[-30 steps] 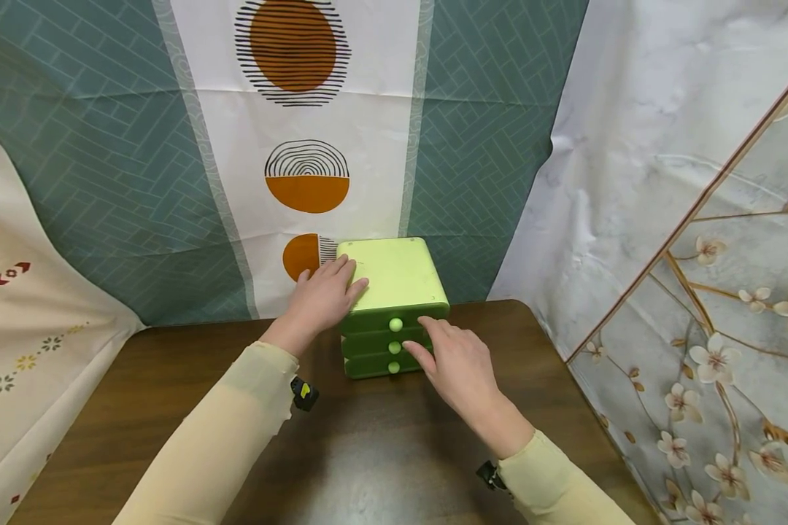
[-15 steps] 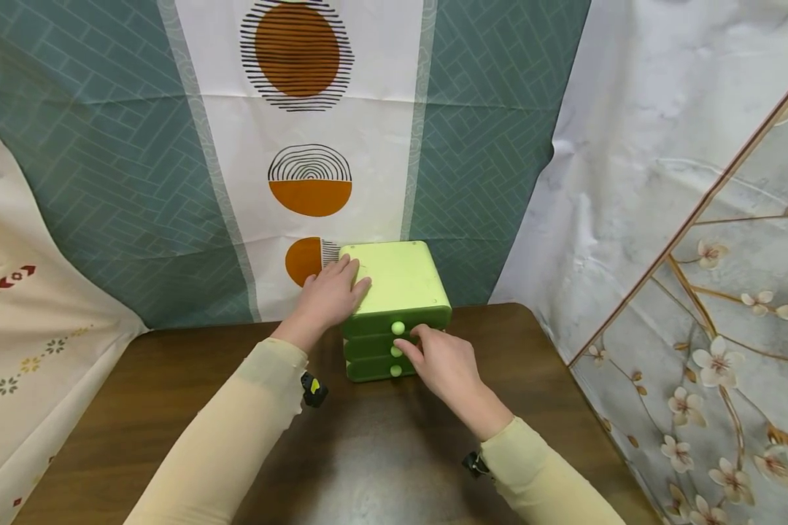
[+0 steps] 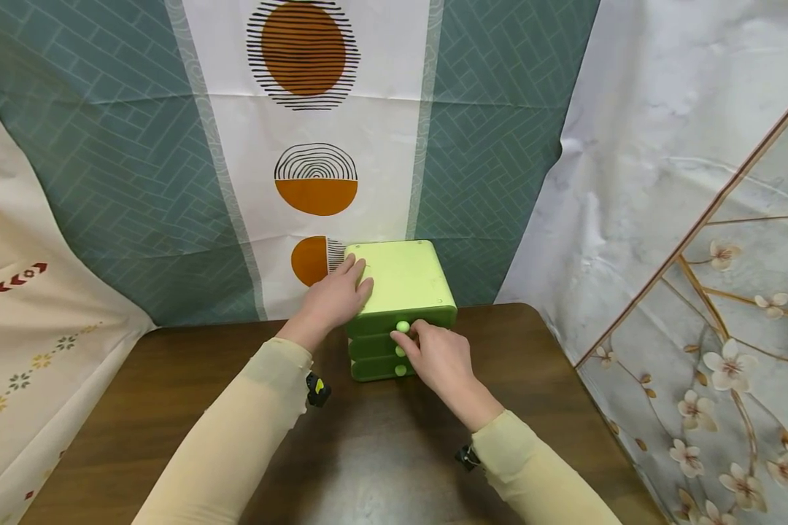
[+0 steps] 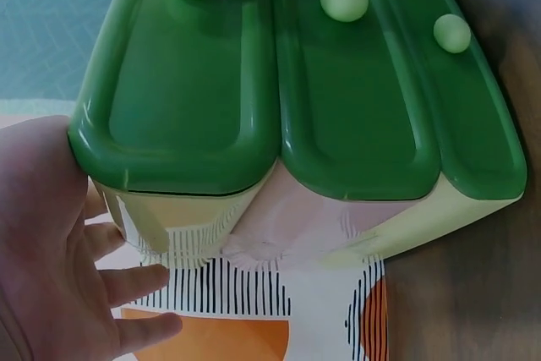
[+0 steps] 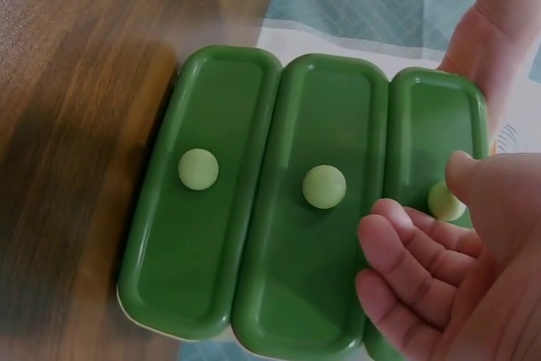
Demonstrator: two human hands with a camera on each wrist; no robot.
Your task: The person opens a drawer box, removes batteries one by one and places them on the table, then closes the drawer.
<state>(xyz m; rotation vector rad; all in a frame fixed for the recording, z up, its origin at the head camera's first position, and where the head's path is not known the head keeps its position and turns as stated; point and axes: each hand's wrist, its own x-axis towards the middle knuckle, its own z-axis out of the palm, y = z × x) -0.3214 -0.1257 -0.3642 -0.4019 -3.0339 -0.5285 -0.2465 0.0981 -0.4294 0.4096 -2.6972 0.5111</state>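
Note:
A small drawer box (image 3: pixel 403 273) with a pale green top and several parts in dark green stands on the table against the wall hanging. Three drawer fronts, each with a round light green knob, face me. My left hand (image 3: pixel 331 297) lies on the box's upper left edge, its fingers straight along the side in the left wrist view. With thumb and fingers my right hand (image 3: pixel 441 357) pinches the top drawer knob (image 5: pixel 445 201). Below it are the middle knob (image 5: pixel 325 186) and the bottom knob (image 5: pixel 199 169). All drawers look closed.
The dark wooden table (image 3: pixel 368 452) spreads around the box. A wall hanging (image 3: pixel 315 124) with orange and black circles hangs right behind it. Cream cloth (image 3: pixel 20 350) drapes at the left, and a floral cloth (image 3: pixel 709 408) at the right.
My right hand has moved left and its thumb and fingers have closed on the top knob. The left hand has stayed on the box. The view has shifted slightly.

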